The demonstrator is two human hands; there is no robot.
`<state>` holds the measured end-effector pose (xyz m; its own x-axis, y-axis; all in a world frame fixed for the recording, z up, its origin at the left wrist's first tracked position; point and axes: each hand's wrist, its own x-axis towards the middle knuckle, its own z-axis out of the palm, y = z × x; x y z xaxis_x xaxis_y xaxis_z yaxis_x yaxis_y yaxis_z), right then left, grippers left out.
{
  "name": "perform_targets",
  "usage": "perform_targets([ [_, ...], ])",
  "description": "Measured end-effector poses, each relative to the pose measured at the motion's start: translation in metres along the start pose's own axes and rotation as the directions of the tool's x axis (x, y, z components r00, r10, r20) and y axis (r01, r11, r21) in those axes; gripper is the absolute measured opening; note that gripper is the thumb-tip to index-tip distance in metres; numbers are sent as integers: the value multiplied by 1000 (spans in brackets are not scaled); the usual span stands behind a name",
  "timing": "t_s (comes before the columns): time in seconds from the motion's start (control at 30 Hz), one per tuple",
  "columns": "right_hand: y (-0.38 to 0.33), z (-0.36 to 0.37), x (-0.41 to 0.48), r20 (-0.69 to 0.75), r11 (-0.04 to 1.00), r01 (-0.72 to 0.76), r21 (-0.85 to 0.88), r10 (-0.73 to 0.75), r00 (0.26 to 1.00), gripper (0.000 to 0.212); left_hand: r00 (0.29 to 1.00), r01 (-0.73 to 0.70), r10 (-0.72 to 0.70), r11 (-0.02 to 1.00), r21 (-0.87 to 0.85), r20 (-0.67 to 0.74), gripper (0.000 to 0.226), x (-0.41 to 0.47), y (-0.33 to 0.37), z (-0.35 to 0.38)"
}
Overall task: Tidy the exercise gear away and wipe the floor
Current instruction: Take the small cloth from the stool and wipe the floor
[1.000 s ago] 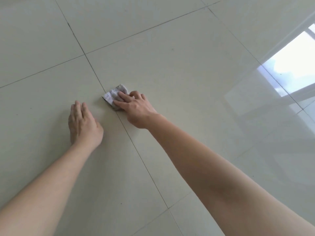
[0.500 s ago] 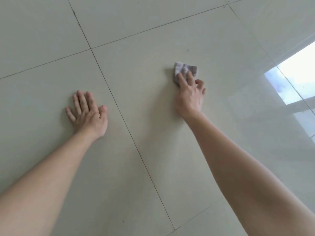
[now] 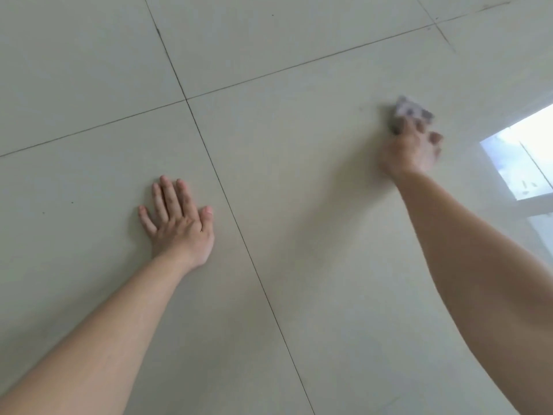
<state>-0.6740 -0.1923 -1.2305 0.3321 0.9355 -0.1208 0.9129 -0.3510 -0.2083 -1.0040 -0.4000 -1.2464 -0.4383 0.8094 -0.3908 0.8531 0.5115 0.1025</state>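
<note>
A small grey-white folded cloth lies on the pale tiled floor at the upper right. My right hand holds it down against the tile, fingers over its near edge; the hand and cloth are motion-blurred. My left hand rests flat on the floor at centre left, fingers spread and straight, holding nothing. No exercise gear is in view.
Dark grout lines cross the floor between large glossy tiles. A bright window reflection shines on the tile at the right edge, close to my right hand.
My right hand has swept the cloth from beside my left hand across the grout line, far to the right. My left hand stayed planted, and its fingers spread.
</note>
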Motion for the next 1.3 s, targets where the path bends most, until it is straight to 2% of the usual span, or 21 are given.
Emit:
perform_targets([
  [0.07,1,-2,4,-5,979,-202,25,202,979,62,1000,1,-1,1000,-1,13,68,1,0,-1],
  [0.1,-12,2,-2,-13,986,-162,27,163,987,62,1000,1,-1,1000,-4,23,68,2,-1,-1],
  [0.2,-78,25,-46,25,974,222,42,-223,974,62,998,9,-9,1000,-3,64,69,3,-2,-3],
  [0.23,-104,33,-66,65,925,377,46,-379,923,62,997,8,-7,1000,-4,76,70,3,-3,-3],
  [0.3,-150,45,-109,149,725,686,60,-686,712,63,996,3,-2,1000,-13,89,70,3,-2,-5],
  [0.37,-179,52,-135,243,480,874,82,-860,449,58,996,6,-4,1000,-19,91,70,3,-2,-6],
  [0.4,-186,54,-137,269,402,912,84,-890,367,55,996,9,-8,1000,-17,93,70,3,-1,-6],
  [0.47,-188,54,-115,280,362,928,87,-903,326,55,994,17,-15,1000,-11,109,71,3,-2,-6],
  [0.53,-174,47,-71,241,453,890,47,-870,430,59,992,15,-14,1000,-10,125,71,3,-2,-7],
  [0.6,-146,35,-13,142,661,750,-41,-739,659,60,991,10,-8,1000,-15,134,71,3,-2,-7],
  [0.7,-97,12,61,18,965,251,-81,-251,968,66,991,13,-9,1000,-22,137,72,4,-2,-7],
  [0.77,-90,1,78,21,997,-57,-46,58,998,67,990,12,-9,1000,-17,138,72,3,-1,-8],
  [0.8,-99,3,77,21,994,-104,-30,105,994,64,991,11,-9,1000,-14,136,72,3,-1,-8],
  [0.83,-116,9,68,20,997,-76,-13,77,997,61,991,10,-8,1000,-11,135,71,3,-1,-9],
  [0.9,-163,23,32,38,987,162,14,-162,986,61,990,13,-11,1000,-14,144,71,2,0,-9],
  [0.97,-212,43,-22,109,848,530,3,-527,843,62,989,17,-15,1000,-18,147,71,1,0,-10],
  [1.03,-250,58,-84,239,551,834,-10,-809,537,60,989,25,-23,1000,-15,143,71,1,0,-10],
  [1.1,-266,65,-139,393,226,973,49,-900,189,57,989,34,-33,999,-4,147,71,2,0,-11],
  [1.13,-264,68,-152,424,135,987,86,-902,87,54,987,39,-39,999,2,155,70,2,1,-11],
  [1.2,-246,65,-141,395,125,983,132,-917,64,52,986,48,-47,999,-3,157,71,2,1,-11],
  [1.3,-185,47,-77,324,329,942,66,-900,292,58,991,40,-39,999,-4,132,71,3,0,-11],
])
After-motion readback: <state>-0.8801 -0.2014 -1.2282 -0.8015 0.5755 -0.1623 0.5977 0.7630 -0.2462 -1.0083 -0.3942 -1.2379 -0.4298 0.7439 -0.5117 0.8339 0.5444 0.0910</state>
